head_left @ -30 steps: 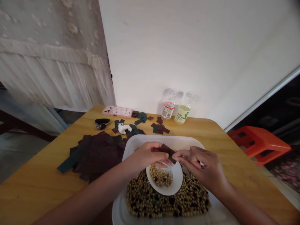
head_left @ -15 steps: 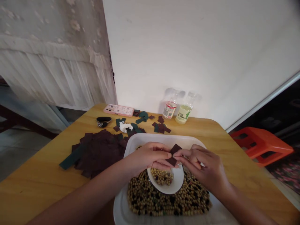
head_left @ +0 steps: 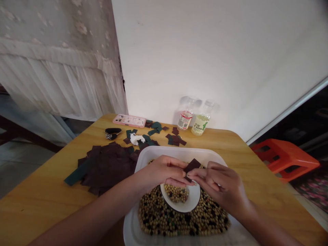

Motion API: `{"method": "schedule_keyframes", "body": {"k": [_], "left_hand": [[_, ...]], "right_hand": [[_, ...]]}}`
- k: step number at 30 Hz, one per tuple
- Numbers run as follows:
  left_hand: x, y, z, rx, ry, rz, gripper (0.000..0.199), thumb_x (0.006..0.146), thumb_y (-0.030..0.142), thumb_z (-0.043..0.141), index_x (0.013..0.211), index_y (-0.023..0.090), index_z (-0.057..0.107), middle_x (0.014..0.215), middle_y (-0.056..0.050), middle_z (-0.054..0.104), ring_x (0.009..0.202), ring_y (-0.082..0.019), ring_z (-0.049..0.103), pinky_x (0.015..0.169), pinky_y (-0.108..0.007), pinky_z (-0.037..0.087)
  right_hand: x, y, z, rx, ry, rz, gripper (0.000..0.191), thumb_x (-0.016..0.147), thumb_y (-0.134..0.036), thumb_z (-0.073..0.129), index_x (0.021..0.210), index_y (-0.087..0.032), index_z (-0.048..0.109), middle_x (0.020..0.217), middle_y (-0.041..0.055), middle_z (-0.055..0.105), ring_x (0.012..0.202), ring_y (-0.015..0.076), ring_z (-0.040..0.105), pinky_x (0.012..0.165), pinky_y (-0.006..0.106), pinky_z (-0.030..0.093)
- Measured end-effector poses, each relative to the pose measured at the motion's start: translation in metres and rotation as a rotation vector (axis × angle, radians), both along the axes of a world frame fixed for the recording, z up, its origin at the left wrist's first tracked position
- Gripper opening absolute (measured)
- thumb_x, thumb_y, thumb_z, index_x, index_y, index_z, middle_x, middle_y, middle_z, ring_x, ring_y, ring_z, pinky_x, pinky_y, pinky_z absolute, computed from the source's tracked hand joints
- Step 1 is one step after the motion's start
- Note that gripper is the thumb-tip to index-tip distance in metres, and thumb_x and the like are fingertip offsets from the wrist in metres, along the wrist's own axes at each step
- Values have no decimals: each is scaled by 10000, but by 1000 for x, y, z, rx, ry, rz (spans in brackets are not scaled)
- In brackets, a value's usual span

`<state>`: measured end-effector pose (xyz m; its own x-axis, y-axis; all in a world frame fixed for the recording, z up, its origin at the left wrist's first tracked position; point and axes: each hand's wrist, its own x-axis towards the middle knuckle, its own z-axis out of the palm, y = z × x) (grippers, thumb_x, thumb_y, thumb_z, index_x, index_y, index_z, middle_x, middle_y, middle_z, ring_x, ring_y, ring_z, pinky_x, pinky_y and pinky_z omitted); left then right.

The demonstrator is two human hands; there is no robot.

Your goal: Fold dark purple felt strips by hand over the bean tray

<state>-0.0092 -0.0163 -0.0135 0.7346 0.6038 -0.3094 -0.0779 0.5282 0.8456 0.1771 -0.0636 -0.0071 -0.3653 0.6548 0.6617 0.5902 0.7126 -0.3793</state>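
Observation:
Between my hands, above a white bowl (head_left: 194,201), is a small dark brown piece (head_left: 192,165), flat and square-cornered. My left hand (head_left: 167,171) grips it by its left side between thumb and fingers. The thumb and forefinger of my right hand (head_left: 220,181) pinch its lower edge. Pale beads (head_left: 176,194) lie in the bowl, which rests on a bed of pale and black beads (head_left: 174,218) in a white tray (head_left: 132,218). Left of the tray is a heap of dark brown pieces (head_left: 107,167) with a green strip (head_left: 77,174).
Along the back stand two bottles, one with a red-and-white label (head_left: 185,120), one with a green label (head_left: 200,125). A pink phone (head_left: 129,120), black key holder (head_left: 113,131), crumpled tissue (head_left: 137,139) and scattered pieces (head_left: 175,139) lie behind the tray. An orange stool (head_left: 289,159) is right.
The dark brown piece has turned and tilts more to the right. My right fingertips have shifted slightly left and down along it, closer to my left thumb.

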Motion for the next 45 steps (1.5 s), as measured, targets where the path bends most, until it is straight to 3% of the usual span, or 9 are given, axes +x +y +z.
{"method": "schedule_keyframes", "body": {"k": [6, 9, 13, 17, 21, 25, 29, 33, 45], "left_hand": [[0, -1, 4, -8, 23, -2, 244, 642, 155, 656, 886, 133, 658, 826, -62, 696, 771, -170, 660, 775, -286, 486], [0, -1, 4, -17, 13, 18, 223, 631, 144, 666, 854, 133, 665, 816, -55, 695, 758, -171, 662, 792, -300, 479], [-1, -1, 3, 8, -3, -25, 239, 673, 155, 638, 910, 146, 664, 860, -56, 695, 792, -165, 657, 794, -279, 478], [-2, 1, 0, 0, -29, -29, 283, 663, 143, 653, 946, 153, 654, 875, -54, 695, 788, -163, 658, 781, -268, 485], [-2, 1, -2, -3, -34, -55, 306, 676, 159, 648, 982, 167, 642, 893, -55, 694, 813, -169, 654, 786, -264, 482], [-1, 0, 0, -31, -13, -34, 316, 644, 139, 665, 959, 166, 649, 834, -46, 702, 776, -167, 661, 778, -281, 487], [-1, 0, 1, -8, 3, -55, 318, 658, 153, 650, 976, 156, 643, 851, -56, 698, 773, -166, 661, 786, -287, 480], [-2, 0, 1, -2, 5, -50, 323, 646, 155, 659, 969, 157, 645, 855, -54, 696, 776, -168, 660, 789, -297, 481], [-1, 1, -1, -5, -1, -37, 267, 653, 151, 656, 920, 159, 657, 843, -47, 697, 780, -169, 659, 785, -289, 481]], "right_hand": [[2, 1, -2, -10, 102, -94, 430, 750, -81, 597, 521, -215, 258, 490, -33, 507, 584, 139, 618, 429, 211, 419], [2, 1, -2, 6, 14, -14, 414, 741, -79, 610, 529, -209, 279, 526, -30, 555, 526, 122, 588, 433, 223, 418], [1, 2, -1, 9, 95, -79, 429, 747, -66, 600, 529, -207, 258, 541, -22, 578, 576, 127, 607, 439, 215, 412], [1, 2, 1, 29, -20, 17, 402, 738, -75, 610, 531, -207, 291, 574, -26, 613, 456, 96, 516, 405, 224, 376], [2, 2, 0, -11, 74, -43, 425, 744, -64, 598, 528, -205, 260, 563, -28, 603, 506, 102, 539, 430, 216, 391], [2, 1, -1, -34, 11, 43, 429, 737, -75, 605, 525, -202, 255, 563, -37, 611, 450, 91, 496, 412, 219, 366], [1, 2, 0, -43, 109, -31, 421, 750, -83, 592, 519, -207, 263, 554, -26, 595, 513, 109, 561, 435, 216, 403], [1, 2, 0, -22, 15, 33, 420, 749, -96, 598, 510, -208, 271, 535, -31, 598, 451, 97, 520, 408, 223, 374], [1, 1, 0, -48, 59, 0, 403, 761, -85, 582, 515, -210, 289, 699, -3, 683, 492, 96, 528, 427, 234, 411]]}}
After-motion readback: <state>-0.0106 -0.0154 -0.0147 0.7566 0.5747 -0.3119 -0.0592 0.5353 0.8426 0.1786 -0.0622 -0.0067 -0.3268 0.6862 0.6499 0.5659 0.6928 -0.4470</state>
